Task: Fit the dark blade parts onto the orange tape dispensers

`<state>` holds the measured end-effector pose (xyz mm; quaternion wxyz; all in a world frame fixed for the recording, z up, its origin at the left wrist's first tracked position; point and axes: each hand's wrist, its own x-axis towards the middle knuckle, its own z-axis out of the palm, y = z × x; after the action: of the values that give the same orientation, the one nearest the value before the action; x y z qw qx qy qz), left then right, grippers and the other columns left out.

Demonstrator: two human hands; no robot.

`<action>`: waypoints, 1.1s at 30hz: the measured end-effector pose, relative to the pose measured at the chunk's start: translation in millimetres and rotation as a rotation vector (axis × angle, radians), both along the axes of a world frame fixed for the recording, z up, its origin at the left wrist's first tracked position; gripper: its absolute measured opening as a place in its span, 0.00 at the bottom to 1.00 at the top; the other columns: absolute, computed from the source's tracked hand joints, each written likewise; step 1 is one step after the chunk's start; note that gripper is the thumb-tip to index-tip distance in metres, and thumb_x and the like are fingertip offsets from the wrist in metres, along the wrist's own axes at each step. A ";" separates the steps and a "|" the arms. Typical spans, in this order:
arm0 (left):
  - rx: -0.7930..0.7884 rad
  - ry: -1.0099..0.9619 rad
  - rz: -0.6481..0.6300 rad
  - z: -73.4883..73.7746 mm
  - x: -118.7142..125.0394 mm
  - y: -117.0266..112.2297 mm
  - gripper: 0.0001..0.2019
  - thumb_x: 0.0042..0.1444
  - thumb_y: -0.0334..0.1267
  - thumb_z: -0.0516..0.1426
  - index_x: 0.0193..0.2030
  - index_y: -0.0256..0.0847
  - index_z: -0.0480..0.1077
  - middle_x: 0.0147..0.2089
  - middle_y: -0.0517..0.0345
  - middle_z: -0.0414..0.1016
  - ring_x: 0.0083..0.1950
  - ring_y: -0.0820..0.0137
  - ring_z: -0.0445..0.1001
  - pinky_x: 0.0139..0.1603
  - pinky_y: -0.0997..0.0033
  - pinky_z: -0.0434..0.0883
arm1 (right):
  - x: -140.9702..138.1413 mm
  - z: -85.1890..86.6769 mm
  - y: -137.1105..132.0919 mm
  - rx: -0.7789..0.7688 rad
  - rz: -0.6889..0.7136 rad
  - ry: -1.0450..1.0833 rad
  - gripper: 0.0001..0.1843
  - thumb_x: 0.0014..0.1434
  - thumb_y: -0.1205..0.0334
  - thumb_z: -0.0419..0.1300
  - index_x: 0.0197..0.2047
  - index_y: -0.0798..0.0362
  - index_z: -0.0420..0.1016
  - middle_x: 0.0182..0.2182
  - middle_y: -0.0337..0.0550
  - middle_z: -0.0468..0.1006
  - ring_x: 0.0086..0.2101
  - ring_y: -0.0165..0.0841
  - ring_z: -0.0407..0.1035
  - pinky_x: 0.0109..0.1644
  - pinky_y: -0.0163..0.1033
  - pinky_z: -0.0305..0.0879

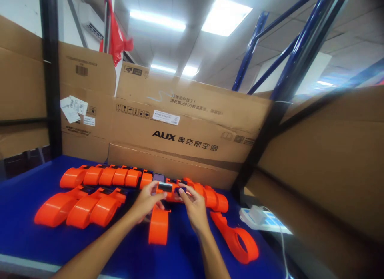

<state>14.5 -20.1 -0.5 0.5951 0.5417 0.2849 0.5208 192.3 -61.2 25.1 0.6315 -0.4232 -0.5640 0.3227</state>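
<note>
Orange strap [170,196] part-hidden by fingers [160,197], label print [166,117] illegible, forearms [103,237] cut off below

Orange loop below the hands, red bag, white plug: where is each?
Orange loop [158,227], head view: its broad front.
Red bag [116,37], head view: its hanging middle.
White plug [257,215], head view: its body.

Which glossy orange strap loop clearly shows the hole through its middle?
The bright orange, flat-banded loop at front right, nearest the white cable; the others mostly show only their outer sides.
</note>
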 end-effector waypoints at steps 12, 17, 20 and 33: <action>-0.011 -0.020 0.018 1.7 1.6 -1.5 0.25 0.48 0.46 0.68 0.50 0.37 0.70 0.40 0.52 0.78 0.24 0.72 0.76 0.23 0.75 0.70 | 0.0 -13.3 11.0 0.057 -0.089 0.143 0.17 0.51 0.51 0.70 0.40 0.51 0.75 0.29 0.40 0.79 0.30 0.35 0.74 0.32 0.38 0.71; -0.020 -0.049 0.013 2.6 1.4 -0.6 0.24 0.46 0.47 0.69 0.47 0.38 0.71 0.38 0.53 0.78 0.24 0.72 0.76 0.24 0.74 0.71 | -9.0 -14.7 7.4 0.029 -0.019 0.176 0.18 0.51 0.50 0.70 0.40 0.50 0.73 0.30 0.41 0.80 0.33 0.40 0.78 0.39 0.45 0.75; -0.011 -0.058 0.016 3.2 0.7 0.5 0.23 0.46 0.47 0.68 0.45 0.38 0.71 0.38 0.53 0.78 0.26 0.71 0.77 0.25 0.74 0.71 | -13.5 -15.1 5.3 0.019 0.024 0.148 0.17 0.52 0.51 0.70 0.39 0.49 0.71 0.33 0.42 0.80 0.36 0.41 0.78 0.43 0.45 0.75; -0.050 -0.082 0.076 1.0 1.8 -2.4 0.27 0.46 0.45 0.69 0.52 0.40 0.69 0.42 0.53 0.78 0.22 0.74 0.75 0.24 0.74 0.71 | -28.7 -20.9 4.1 0.123 -0.002 0.078 0.16 0.52 0.53 0.70 0.38 0.50 0.70 0.34 0.41 0.75 0.37 0.36 0.74 0.43 0.42 0.74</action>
<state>16.3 -22.5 0.5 0.5993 0.4935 0.2938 0.5576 163.6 -57.1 4.2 0.6780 -0.3713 -0.5572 0.3032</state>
